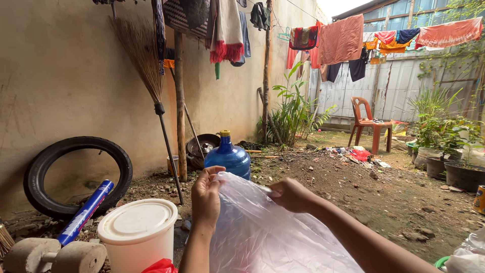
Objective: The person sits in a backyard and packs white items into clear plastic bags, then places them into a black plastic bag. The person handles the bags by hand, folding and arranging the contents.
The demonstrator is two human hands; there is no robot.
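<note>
A large clear plastic bag (268, 235) hangs in front of me, held up by its top edge. My left hand (206, 194) pinches the bag's rim on the left side. My right hand (291, 194) grips the rim on the right, fingers closed on the thin film. The two hands are a short way apart, with the bag's mouth stretched between them. Just behind the bag stands a blue water jug (230, 156) with a yellow cap.
A white lidded bucket (137, 230) stands at lower left, beside a concrete dumbbell (55, 255) and a blue tube (86, 212). A tyre (38, 172) and a broom (146, 65) lean on the wall. Beyond are a red chair (368, 121), potted plants (462, 169) and hanging laundry (343, 38).
</note>
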